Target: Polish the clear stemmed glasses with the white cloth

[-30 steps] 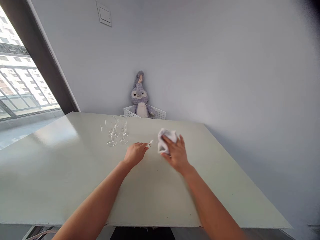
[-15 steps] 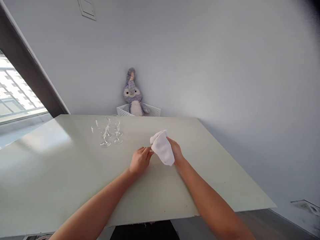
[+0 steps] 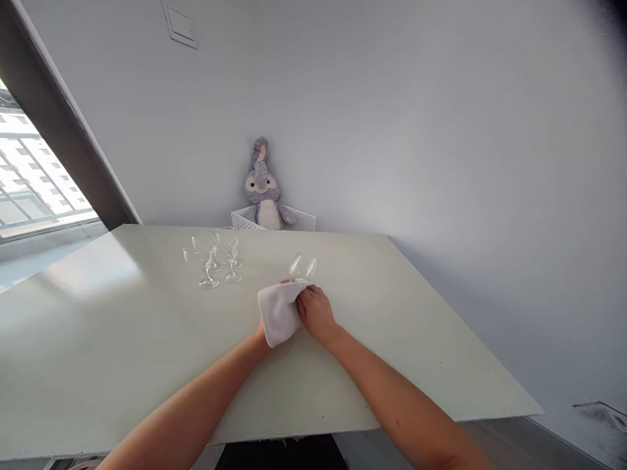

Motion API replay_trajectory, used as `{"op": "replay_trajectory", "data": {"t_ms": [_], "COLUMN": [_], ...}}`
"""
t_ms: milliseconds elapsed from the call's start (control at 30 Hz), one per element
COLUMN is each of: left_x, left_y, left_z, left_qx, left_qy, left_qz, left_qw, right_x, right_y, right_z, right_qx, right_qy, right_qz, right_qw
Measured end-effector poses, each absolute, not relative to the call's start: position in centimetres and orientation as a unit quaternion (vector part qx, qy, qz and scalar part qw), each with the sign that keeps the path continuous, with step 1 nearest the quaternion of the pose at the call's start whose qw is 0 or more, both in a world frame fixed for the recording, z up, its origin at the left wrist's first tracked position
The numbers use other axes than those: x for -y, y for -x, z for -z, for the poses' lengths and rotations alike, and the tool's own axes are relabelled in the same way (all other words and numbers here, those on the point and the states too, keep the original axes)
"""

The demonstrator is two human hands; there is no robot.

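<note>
A clear wine glass [image 3: 303,267] tilts up beyond my hands, its bowl showing and its lower part hidden. The white cloth [image 3: 279,314] hangs over most of my left hand [image 3: 262,329], so those fingers are largely covered. My right hand [image 3: 317,313] is closed, its fingers pressed on the cloth's right edge just below the bowl. Several clear stemmed glasses [image 3: 208,282] stand upright together on the left part of the pale table [image 3: 372,365].
A purple-grey plush toy [image 3: 268,212] sits in a white perforated basket [image 3: 306,222] behind the table's far edge. Walls rise behind and to the right. A window [image 3: 34,176] is at the far left.
The cloth has moved left and down, from my right hand to over my left hand. The glass bowl, earlier hidden behind the cloth, now shows. My right hand has moved left, closer to my left.
</note>
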State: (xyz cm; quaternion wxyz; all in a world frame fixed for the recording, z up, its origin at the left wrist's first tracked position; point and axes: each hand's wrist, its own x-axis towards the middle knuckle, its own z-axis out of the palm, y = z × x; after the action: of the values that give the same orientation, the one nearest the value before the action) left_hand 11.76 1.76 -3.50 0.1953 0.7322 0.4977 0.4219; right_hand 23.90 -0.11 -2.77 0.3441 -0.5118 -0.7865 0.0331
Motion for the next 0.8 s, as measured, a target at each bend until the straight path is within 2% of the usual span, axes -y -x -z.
{"op": "replay_trajectory", "data": {"t_ms": [100,200,333,467,533,600,700,800], "left_x": [-2.2,-2.6,-2.4,-1.3,-1.1,-1.1,-1.6,-2.1], "left_y": [-10.4,-9.1,-9.3,-11.0,-11.5,-11.6,-11.3,-11.2], "left_z": [2.8,2.1,2.2,2.8,3.0,3.1,3.6,4.2], "left_qx": [-0.521,-0.542,-0.501,-0.430,-0.427,-0.447,-0.503,-0.542], "left_qy": [-0.684,-0.611,-0.640,-0.710,-0.717,-0.711,-0.687,-0.658], "left_qz": [-0.471,-0.545,-0.555,-0.519,-0.512,-0.508,-0.485,-0.468], "left_qw": [0.199,0.189,0.179,0.204,0.202,0.189,0.201,0.232], "right_x": [0.4,0.5,0.0,-0.9,-1.9,-3.4,-6.6,-9.4], "right_y": [-24.8,-25.4,-24.5,-22.1,-21.9,-23.1,-27.4,-32.9], "right_z": [2.1,1.5,0.8,0.6,0.6,0.6,0.7,0.9], "right_qx": [0.848,0.833,0.747,0.699,0.658,0.625,0.538,0.471], "right_qy": [0.455,0.464,0.500,0.430,0.425,0.460,0.612,0.683], "right_qz": [0.058,0.039,-0.106,-0.317,-0.366,-0.346,-0.216,-0.154], "right_qw": [0.267,0.297,0.426,0.476,0.502,0.527,0.539,0.537]}}
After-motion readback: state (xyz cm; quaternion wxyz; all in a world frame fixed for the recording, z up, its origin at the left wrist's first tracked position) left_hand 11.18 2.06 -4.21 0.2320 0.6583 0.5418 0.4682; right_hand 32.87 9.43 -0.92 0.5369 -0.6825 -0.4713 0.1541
